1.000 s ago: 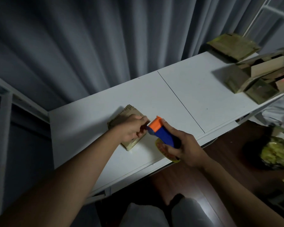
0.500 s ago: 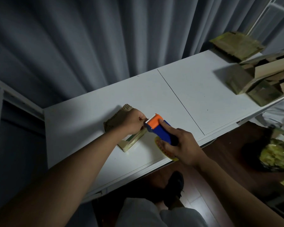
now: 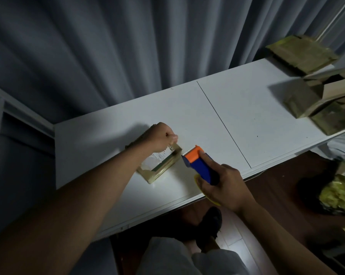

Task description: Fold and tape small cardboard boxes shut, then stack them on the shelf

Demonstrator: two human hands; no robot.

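Note:
A small flat cardboard box (image 3: 157, 165) lies on the white shelf board (image 3: 217, 120), left of its middle seam. My left hand (image 3: 161, 137) rests on the box's far end with its fingers curled, pressing it down. My right hand (image 3: 223, 185) grips a blue and orange tape dispenser (image 3: 199, 163) with a yellow tape roll under the palm. The dispenser's orange head sits just off the box's right corner.
A heap of other cardboard boxes (image 3: 316, 100) sits at the board's right end, with a flat one (image 3: 302, 53) behind it. Grey curtains hang behind the shelf. A yellow-green bag (image 3: 338, 193) lies on the dark floor at right. My legs and a dark shoe show below.
The dispenser has drawn back to the right, off the box's edge. My left hand slid toward the box's far end, uncovering its printed top.

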